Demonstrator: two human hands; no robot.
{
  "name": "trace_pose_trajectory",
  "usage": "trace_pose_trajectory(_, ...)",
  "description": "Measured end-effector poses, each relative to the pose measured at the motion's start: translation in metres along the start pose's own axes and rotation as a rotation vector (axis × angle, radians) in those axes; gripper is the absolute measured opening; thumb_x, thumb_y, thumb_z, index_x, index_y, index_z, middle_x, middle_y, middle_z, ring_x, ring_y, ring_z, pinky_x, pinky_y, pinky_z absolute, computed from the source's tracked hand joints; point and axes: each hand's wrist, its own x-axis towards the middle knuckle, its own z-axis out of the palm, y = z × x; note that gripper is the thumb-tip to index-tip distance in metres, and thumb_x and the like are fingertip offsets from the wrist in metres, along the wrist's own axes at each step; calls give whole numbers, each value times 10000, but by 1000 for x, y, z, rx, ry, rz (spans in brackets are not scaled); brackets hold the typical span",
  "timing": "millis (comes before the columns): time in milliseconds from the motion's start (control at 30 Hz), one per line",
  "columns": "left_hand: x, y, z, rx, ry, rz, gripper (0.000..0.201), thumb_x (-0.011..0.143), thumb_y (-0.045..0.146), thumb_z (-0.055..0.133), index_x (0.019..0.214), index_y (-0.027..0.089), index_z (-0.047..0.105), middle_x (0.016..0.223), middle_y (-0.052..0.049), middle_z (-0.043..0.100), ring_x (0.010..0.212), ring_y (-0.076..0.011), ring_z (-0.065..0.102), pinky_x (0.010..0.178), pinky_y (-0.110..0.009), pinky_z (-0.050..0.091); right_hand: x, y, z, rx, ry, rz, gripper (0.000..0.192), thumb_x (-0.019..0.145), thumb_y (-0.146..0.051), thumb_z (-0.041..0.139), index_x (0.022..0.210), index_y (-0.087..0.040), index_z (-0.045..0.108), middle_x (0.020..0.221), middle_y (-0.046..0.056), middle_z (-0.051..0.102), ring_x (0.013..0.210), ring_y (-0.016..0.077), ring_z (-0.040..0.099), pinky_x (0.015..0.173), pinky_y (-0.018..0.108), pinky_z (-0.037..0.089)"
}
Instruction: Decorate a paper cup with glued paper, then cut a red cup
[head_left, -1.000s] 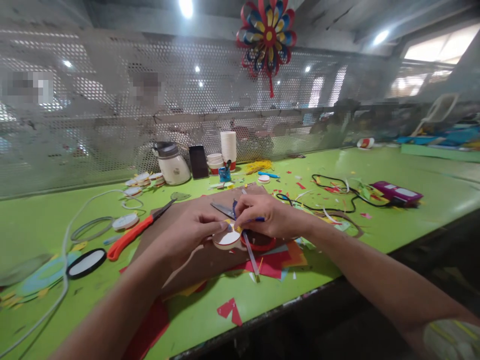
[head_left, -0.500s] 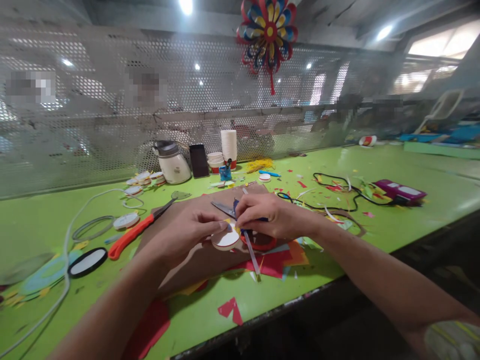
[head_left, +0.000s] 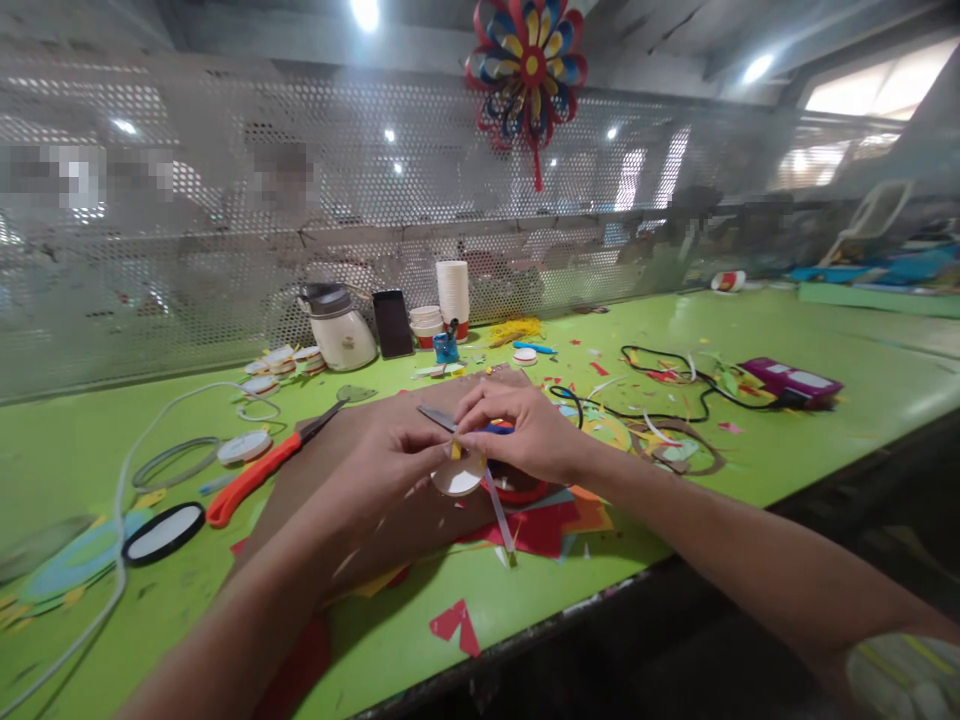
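White disc [head_left: 459,480] held over brown sheet [head_left: 397,540], both hands brought together at its far rim.
Disc rim clamped by left hand [head_left: 390,455]; small yellow piece [head_left: 456,450] touched by right hand [head_left: 517,430] at fingertips, whether pinched cannot be told. Translucent stick [head_left: 500,510] seen just right of disc; scissors [head_left: 436,416] partly hidden by right hand. Orange-handled knife [head_left: 255,482] laid to the left. Farther back on tabletop [head_left: 750,330], kettle [head_left: 343,335], phone [head_left: 394,323] and stacked cups [head_left: 452,290] are lined up before mesh screen [head_left: 225,250].
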Motion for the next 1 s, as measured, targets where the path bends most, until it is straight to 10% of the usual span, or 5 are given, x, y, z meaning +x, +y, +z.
trace_pose_trajectory(1000, -1, -1, 2, -28, -37, -24, 351, 761, 507, 657, 740, 171, 756, 645, -17, 648, 604, -134, 455, 571, -250, 335, 2, 2, 0, -87, 92, -9, 144, 739, -68, 719, 657, -183, 690, 848, 28, 687, 856, 161, 626, 851, 334, 469)
